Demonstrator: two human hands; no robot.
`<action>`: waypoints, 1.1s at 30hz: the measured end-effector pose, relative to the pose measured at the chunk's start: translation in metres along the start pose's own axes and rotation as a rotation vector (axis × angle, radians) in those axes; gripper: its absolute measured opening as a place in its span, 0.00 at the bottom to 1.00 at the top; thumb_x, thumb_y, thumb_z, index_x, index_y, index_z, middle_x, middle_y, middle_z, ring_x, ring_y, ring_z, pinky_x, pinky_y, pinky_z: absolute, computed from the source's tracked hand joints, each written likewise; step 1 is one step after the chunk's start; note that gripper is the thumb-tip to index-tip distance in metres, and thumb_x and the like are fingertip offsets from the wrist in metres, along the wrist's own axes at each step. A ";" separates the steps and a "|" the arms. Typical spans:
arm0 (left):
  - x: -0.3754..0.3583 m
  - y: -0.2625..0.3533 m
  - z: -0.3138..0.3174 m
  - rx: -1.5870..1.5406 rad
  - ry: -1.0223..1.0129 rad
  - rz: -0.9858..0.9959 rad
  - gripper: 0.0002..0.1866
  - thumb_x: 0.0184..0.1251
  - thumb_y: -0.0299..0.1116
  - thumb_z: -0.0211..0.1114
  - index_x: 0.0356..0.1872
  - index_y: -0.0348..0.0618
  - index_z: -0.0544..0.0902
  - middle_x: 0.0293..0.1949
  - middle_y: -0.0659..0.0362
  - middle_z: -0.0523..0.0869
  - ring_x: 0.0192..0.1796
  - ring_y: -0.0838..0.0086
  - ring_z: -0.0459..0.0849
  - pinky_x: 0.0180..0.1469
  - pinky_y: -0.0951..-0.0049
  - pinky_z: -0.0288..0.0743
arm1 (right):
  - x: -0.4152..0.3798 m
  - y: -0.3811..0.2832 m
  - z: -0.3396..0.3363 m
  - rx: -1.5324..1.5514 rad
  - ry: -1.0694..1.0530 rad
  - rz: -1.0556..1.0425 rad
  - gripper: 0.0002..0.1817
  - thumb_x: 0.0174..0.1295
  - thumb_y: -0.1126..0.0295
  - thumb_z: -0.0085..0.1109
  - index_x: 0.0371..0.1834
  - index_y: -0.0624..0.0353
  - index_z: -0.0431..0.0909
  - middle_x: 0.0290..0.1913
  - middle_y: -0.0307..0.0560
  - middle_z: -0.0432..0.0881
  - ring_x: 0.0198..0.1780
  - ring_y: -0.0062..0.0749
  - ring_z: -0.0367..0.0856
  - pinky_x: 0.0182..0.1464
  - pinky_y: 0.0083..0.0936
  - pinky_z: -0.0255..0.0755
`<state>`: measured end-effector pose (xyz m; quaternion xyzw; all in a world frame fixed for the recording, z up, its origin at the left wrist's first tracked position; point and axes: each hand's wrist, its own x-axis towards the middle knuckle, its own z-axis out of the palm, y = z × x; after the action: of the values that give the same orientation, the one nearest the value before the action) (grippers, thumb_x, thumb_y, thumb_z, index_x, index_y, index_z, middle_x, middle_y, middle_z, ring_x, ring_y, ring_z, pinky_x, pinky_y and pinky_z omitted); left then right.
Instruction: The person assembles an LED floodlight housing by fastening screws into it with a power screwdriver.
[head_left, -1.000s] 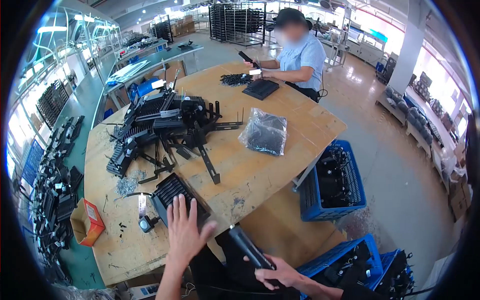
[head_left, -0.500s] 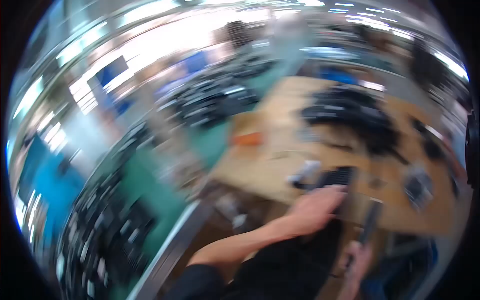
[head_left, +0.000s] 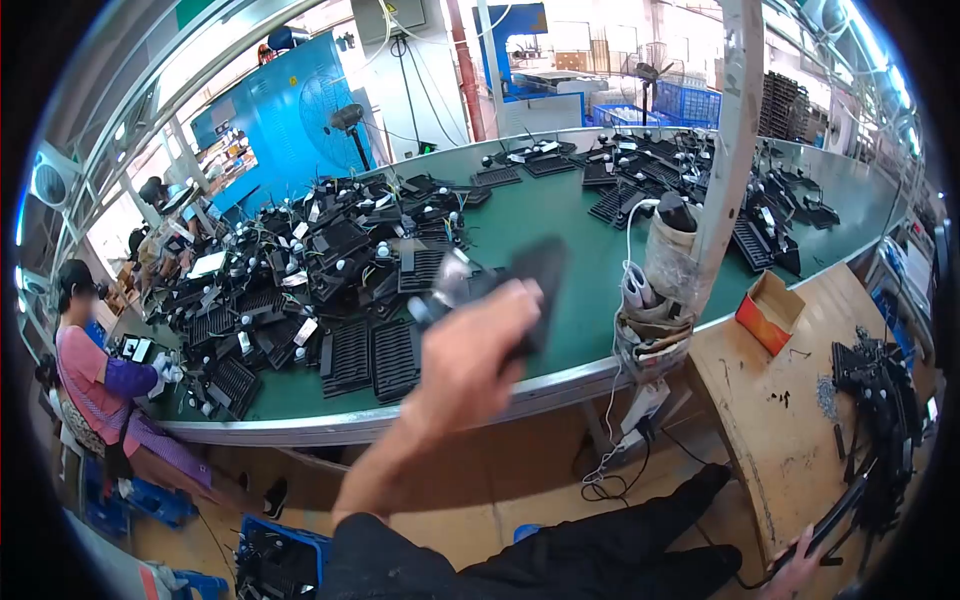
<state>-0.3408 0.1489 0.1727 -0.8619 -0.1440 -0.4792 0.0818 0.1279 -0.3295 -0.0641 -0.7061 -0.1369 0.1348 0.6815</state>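
Black finned lamp housing (head_left: 535, 275) is up in the air, clamped in the left hand (head_left: 465, 355), fingers (head_left: 500, 310) wrapped round its lower edge, motion-blurred, a grey round fitting (head_left: 452, 283) showing at its left end; it hangs over the near edge of the green bench (head_left: 580, 300), not set down yet

Going left to right: far left a co-worker in a pink top (head_left: 85, 375) at the end of the green bench, then the big heap of finished black housings (head_left: 320, 270) with white tags, two finned ones (head_left: 375, 355) flat near the front rim, just left of the raised hand

Judgement: this piece is worked and lifted clear, mid-carry toward the pile; placing it is what remains

Right of the hand a post (head_left: 725, 150) with taped bundle and cables, then an orange carton (head_left: 770, 310) on the wooden bench (head_left: 770, 420), loose screws (head_left: 827, 395) and more black parts (head_left: 880, 385) waiting at far right, so plenty left to do

Right hand (head_left: 795, 575) low at bottom right, fingers closed round a black driver tool (head_left: 835, 520), only partly in view
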 end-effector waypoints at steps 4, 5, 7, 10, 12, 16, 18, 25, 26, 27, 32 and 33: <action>0.020 -0.167 0.015 0.422 0.036 -0.040 0.18 0.54 0.16 0.64 0.48 0.38 0.82 0.50 0.47 0.90 0.49 0.51 0.91 0.51 0.51 0.83 | -0.027 -0.063 0.076 -1.025 0.439 -0.140 0.39 0.80 0.36 0.51 0.72 0.64 0.78 0.37 0.45 0.89 0.32 0.38 0.84 0.39 0.36 0.82; 0.017 -0.215 0.015 0.484 0.011 -0.043 0.17 0.58 0.19 0.63 0.49 0.39 0.83 0.52 0.47 0.91 0.51 0.51 0.90 0.52 0.52 0.83 | -0.012 -0.036 0.066 -0.563 0.395 -0.114 0.26 0.80 0.44 0.55 0.60 0.59 0.77 0.31 0.39 0.80 0.23 0.28 0.77 0.26 0.28 0.72; -0.007 -0.310 0.012 0.660 -0.072 -0.075 0.17 0.61 0.22 0.62 0.51 0.42 0.86 0.55 0.50 0.91 0.56 0.55 0.89 0.57 0.53 0.82 | 0.001 -0.017 0.051 -0.074 0.322 -0.112 0.18 0.80 0.50 0.60 0.46 0.54 0.78 0.25 0.33 0.71 0.15 0.19 0.70 0.13 0.21 0.62; -0.054 -0.406 0.003 0.915 -0.220 -0.214 0.19 0.61 0.23 0.63 0.55 0.44 0.85 0.62 0.56 0.88 0.66 0.61 0.83 0.63 0.57 0.75 | 0.000 -0.025 0.060 -0.033 0.436 -0.086 0.17 0.80 0.50 0.60 0.46 0.53 0.77 0.25 0.34 0.71 0.15 0.19 0.70 0.14 0.21 0.62; -0.077 -0.443 -0.006 0.973 -0.239 -0.263 0.17 0.59 0.22 0.64 0.51 0.45 0.85 0.56 0.58 0.89 0.63 0.62 0.84 0.59 0.57 0.75 | -0.001 -0.032 0.069 -0.070 0.461 -0.073 0.17 0.80 0.50 0.60 0.46 0.53 0.77 0.25 0.34 0.71 0.15 0.19 0.70 0.14 0.21 0.62; -0.102 -0.475 -0.022 1.001 -0.402 -0.461 0.20 0.57 0.23 0.68 0.53 0.47 0.87 0.52 0.61 0.88 0.61 0.63 0.84 0.57 0.58 0.74 | 0.002 -0.033 0.075 -0.188 0.459 -0.022 0.17 0.79 0.49 0.60 0.44 0.50 0.77 0.24 0.33 0.71 0.15 0.19 0.69 0.13 0.21 0.61; -0.099 -0.489 -0.027 0.901 -0.436 -0.589 0.25 0.58 0.23 0.67 0.60 0.49 0.87 0.57 0.58 0.90 0.64 0.59 0.85 0.62 0.52 0.77 | 0.005 -0.037 0.051 -0.309 0.368 0.094 0.22 0.80 0.47 0.59 0.57 0.56 0.80 0.33 0.40 0.81 0.27 0.30 0.78 0.29 0.28 0.71; -0.056 -0.511 -0.052 0.744 -0.530 -0.630 0.28 0.62 0.40 0.64 0.64 0.41 0.86 0.60 0.43 0.89 0.64 0.47 0.86 0.69 0.53 0.77 | 0.000 -0.056 0.094 -0.154 0.457 0.139 0.15 0.76 0.53 0.64 0.40 0.47 0.71 0.22 0.31 0.70 0.14 0.18 0.68 0.13 0.20 0.59; -0.044 -0.502 -0.049 0.660 -0.502 -0.740 0.28 0.71 0.38 0.64 0.70 0.37 0.81 0.62 0.43 0.89 0.65 0.49 0.86 0.69 0.57 0.76 | -0.001 -0.053 0.088 -0.104 0.395 0.123 0.14 0.76 0.55 0.64 0.41 0.48 0.72 0.23 0.31 0.72 0.15 0.18 0.70 0.14 0.20 0.61; -0.051 -0.495 -0.043 0.627 -0.298 -0.674 0.27 0.79 0.40 0.61 0.73 0.38 0.79 0.64 0.44 0.87 0.65 0.50 0.86 0.67 0.57 0.77 | -0.005 -0.061 0.095 -0.089 0.387 0.093 0.12 0.76 0.59 0.65 0.43 0.51 0.72 0.24 0.33 0.75 0.17 0.18 0.72 0.15 0.20 0.62; 0.000 -0.094 0.086 0.076 0.278 -0.499 0.15 0.86 0.28 0.59 0.61 0.27 0.86 0.56 0.48 0.92 0.56 0.60 0.90 0.65 0.62 0.80 | -0.024 -0.065 0.091 -0.170 0.277 -0.110 0.34 0.73 0.66 0.64 0.80 0.63 0.66 0.36 0.42 0.84 0.26 0.19 0.77 0.28 0.17 0.70; 0.001 -0.021 0.109 0.107 0.183 -0.246 0.12 0.83 0.23 0.57 0.51 0.27 0.88 0.46 0.45 0.92 0.47 0.60 0.91 0.53 0.63 0.86 | -0.024 -0.064 0.091 -0.153 0.289 -0.108 0.34 0.73 0.66 0.64 0.80 0.63 0.66 0.36 0.42 0.84 0.26 0.19 0.77 0.28 0.17 0.70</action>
<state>-0.2600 0.1998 0.1157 -0.7849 -0.2659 -0.5538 0.0810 0.0703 -0.2520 -0.0037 -0.7595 -0.0849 -0.0159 0.6447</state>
